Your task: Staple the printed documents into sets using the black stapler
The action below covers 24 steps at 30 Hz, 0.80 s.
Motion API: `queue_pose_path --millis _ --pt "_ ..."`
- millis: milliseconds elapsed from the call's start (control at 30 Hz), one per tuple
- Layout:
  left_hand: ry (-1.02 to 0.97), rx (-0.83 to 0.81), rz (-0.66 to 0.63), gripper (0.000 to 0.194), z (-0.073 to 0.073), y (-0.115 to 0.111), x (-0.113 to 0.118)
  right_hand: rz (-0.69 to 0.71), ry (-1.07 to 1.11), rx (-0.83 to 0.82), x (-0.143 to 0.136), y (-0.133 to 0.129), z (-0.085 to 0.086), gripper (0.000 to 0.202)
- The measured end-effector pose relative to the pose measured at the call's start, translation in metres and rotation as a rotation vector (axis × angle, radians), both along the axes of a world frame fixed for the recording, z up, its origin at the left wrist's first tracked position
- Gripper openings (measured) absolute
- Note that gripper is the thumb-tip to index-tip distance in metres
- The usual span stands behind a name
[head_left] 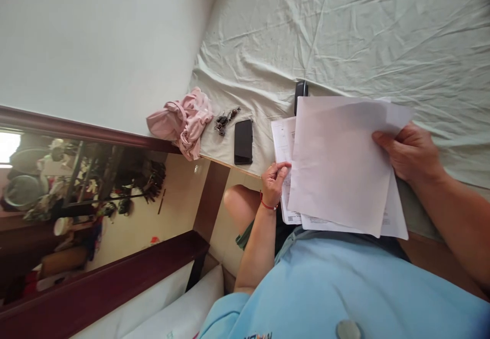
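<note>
Several loose sheets of paper (339,165) lie in front of my body at the edge of the cloth-covered surface, the top one blank on the side I see. My right hand (415,150) grips their upper right part, thumb on top and fingers underneath. Under them to the left, printed papers (283,137) stick out with small text and a code at the lower corner. My left hand (275,180) is closed at their left edge, its fingertips against the papers. A red bracelet (269,203) circles my left wrist.
A black phone (243,142) lies left of the papers, beside a bunch of keys (225,120) and a crumpled pink cloth (186,119). A dark object (300,94) sits partly behind the sheets. Wrinkled pale cloth (363,32) covers the surface. A dark red-framed opening (115,272) is at the lower left.
</note>
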<state>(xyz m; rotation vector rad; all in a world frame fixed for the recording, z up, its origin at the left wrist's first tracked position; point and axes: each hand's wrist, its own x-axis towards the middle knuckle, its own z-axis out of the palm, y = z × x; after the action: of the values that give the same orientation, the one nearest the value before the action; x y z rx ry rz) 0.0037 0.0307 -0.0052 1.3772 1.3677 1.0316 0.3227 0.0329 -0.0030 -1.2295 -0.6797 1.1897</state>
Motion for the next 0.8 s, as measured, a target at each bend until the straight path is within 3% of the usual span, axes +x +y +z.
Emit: queue_pose_path --millis 300,500,800 --pt "0.043 0.054 -0.084 0.039 -0.001 0.003 -0.002 0.007 -0.063 0.035 -0.001 0.003 -0.006 0.031" --pt "0.028 0.050 -0.048 0.038 -0.008 0.005 -0.001 0.025 -0.176 0.049 0.002 0.005 -0.017 0.026" --pt "0.061 0.090 -0.074 0.037 -0.008 0.006 0.002 0.020 -0.260 0.069 0.002 0.007 -0.018 0.028"
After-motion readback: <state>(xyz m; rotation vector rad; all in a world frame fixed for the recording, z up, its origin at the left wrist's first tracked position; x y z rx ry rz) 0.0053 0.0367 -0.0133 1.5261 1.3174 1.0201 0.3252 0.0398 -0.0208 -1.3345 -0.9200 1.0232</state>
